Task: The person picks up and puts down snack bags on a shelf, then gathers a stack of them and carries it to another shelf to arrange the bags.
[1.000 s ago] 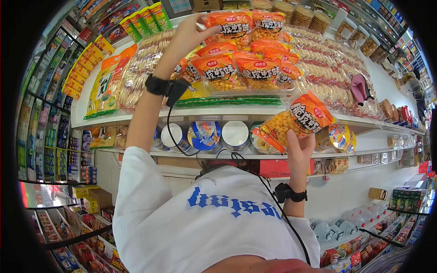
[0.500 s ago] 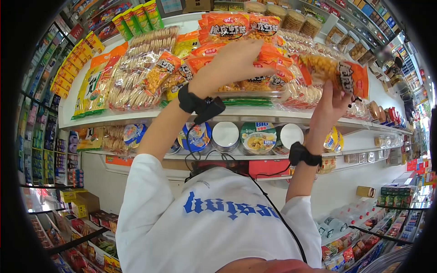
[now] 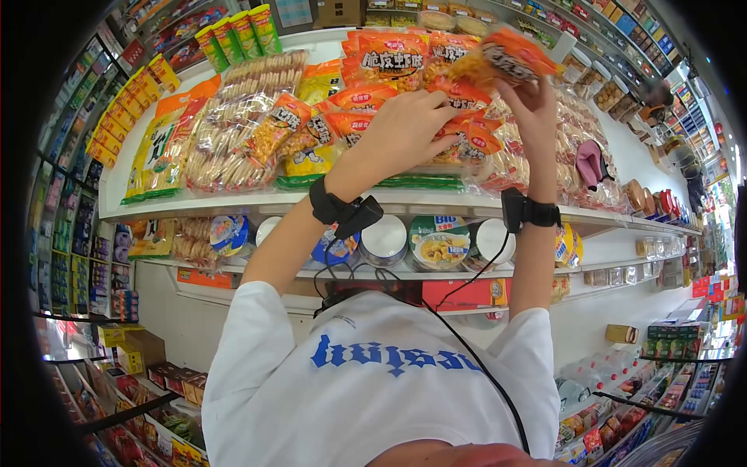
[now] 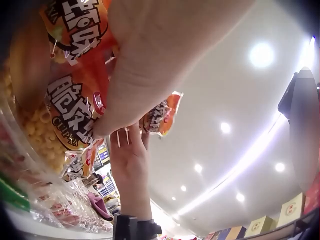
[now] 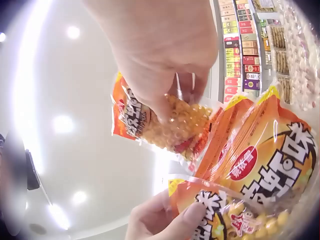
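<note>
In the head view my right hand (image 3: 533,109) holds up an orange bag of puffed snacks (image 3: 506,58), blurred, over the back right of a pile of like bags. The right wrist view shows its thumb and fingers gripping the bag's clear part, with yellow snack pieces inside. My left hand (image 3: 405,128) is at the front of the pile. Its thumb lies on the face of another orange snack bag (image 5: 220,215), with the fingers behind it, pinching the bag's edge. More orange bags (image 3: 393,62) stand upright in rows behind. The left hand partly hides the front row.
Packs of round crackers (image 3: 249,109) lie either side of the pile. Green and yellow canisters (image 3: 237,39) stand at the back left, clear jars (image 3: 611,95) at the back right. A pink item (image 3: 593,163) lies on the right. Instant noodle tubs (image 3: 440,241) fill the shelf below.
My right hand has lifted its snack bag from the lower right, up and over the pile. My left hand has come from the back row down to the front bags.
</note>
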